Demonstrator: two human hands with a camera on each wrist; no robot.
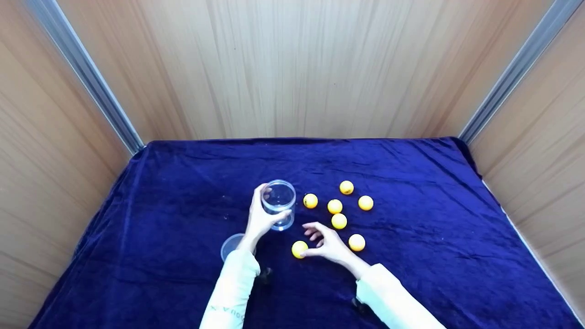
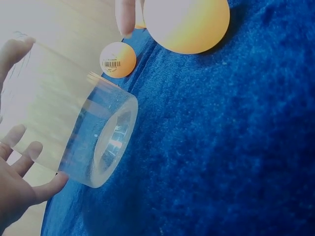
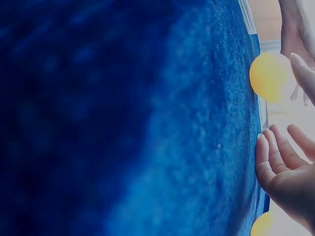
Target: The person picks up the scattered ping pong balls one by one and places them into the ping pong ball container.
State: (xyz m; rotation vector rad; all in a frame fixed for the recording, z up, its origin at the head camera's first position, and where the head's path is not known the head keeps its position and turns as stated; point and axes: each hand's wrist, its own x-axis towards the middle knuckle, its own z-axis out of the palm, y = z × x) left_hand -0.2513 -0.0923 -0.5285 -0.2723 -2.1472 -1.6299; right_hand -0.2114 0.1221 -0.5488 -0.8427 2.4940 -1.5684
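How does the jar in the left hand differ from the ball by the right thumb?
The jar is clear; the ball is opaque yellow-orange. The jar is a larger, hollow cylinder; the ball, a small sphere. The jar is in the grip of the left hand; the ball is at the thumb of the right hand, whose fingers are not closed around it. Both the ball and the jar's rim look round.

The blue cloth [image 1: 425, 274] lies wrinkled, with a velvety sheen. Behind the cloth's far edge stands the back wall [image 1: 297, 68], pale streaked wood. The left wall [image 1: 50, 151] and right wall [image 1: 539, 151], also wood, flank the cloth. At the cloth's far corners rise the left post [image 1: 92, 77] and right post [image 1: 518, 68], both grey metal.
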